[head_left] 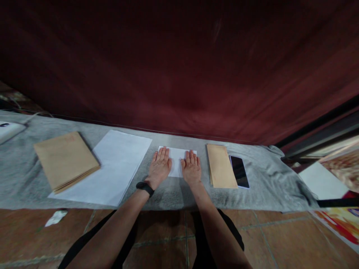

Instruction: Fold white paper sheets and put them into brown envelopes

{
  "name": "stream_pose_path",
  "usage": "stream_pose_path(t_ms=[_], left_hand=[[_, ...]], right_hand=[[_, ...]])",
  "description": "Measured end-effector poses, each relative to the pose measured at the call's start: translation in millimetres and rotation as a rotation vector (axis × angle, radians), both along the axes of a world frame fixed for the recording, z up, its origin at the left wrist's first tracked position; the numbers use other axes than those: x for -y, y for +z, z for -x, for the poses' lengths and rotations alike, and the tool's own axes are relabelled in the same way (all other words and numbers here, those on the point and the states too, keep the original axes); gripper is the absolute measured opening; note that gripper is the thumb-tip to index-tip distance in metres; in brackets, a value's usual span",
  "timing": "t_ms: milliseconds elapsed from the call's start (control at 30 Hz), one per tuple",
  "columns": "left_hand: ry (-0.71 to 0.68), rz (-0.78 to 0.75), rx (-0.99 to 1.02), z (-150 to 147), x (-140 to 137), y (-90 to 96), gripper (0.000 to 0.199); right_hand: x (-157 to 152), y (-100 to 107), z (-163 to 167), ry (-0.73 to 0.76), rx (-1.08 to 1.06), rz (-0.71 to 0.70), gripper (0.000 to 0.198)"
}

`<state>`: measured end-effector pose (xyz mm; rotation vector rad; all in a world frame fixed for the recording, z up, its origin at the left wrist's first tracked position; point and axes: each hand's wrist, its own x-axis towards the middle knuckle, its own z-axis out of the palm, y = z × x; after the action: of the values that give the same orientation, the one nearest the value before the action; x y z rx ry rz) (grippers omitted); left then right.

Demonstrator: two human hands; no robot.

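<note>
A small white sheet of paper [175,163] lies in front of me on the grey cloth; whether it is folded I cannot tell. Flat on its left part rests my left hand [160,166], fingers stretched out, with a dark band on the wrist. My right hand [191,166] presses flat on the right part, fingers straight and slightly apart. Between the two thumbs the middle of the paper shows. To the right of my right hand lies a stack of brown envelopes [222,166]. Large white sheets [120,160] lie to the left of my left hand.
Larger brown envelopes [67,158] overlap the large sheets. A phone [239,172] lies beside the right envelope stack. The grey cloth [269,179] covers the narrow table. A white device [11,130] with a cable sits far left. A dark red curtain [179,74] hangs behind. A crumpled tissue [56,218] lies on the tiled floor.
</note>
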<state>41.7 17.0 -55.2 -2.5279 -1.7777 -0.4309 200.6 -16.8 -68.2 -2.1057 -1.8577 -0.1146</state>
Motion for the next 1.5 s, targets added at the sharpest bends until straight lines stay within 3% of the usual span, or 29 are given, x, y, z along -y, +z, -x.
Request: stream_pose_path(t_ms=[300, 700, 1033, 1500], left_hand=[[0.077, 0.005, -0.056, 11, 7, -0.6, 0.062], [0.078, -0.016, -0.083, 17, 14, 6.1, 0.061], [0.051, -0.014, -0.064, 15, 17, 13.5, 0.061], [0.069, 0.021, -0.135, 20, 15, 8.4, 0.060]], right_hand=[[10, -6, -22, -0.002, 0.026, -0.075, 0.058], [29, -1, -50, 0.027, 0.047, -0.115, 0.055], [44, 8, -4, 0.379, 0.010, 0.046, 0.053], [49, 8, -22, 0.189, 0.058, 0.059, 0.052]])
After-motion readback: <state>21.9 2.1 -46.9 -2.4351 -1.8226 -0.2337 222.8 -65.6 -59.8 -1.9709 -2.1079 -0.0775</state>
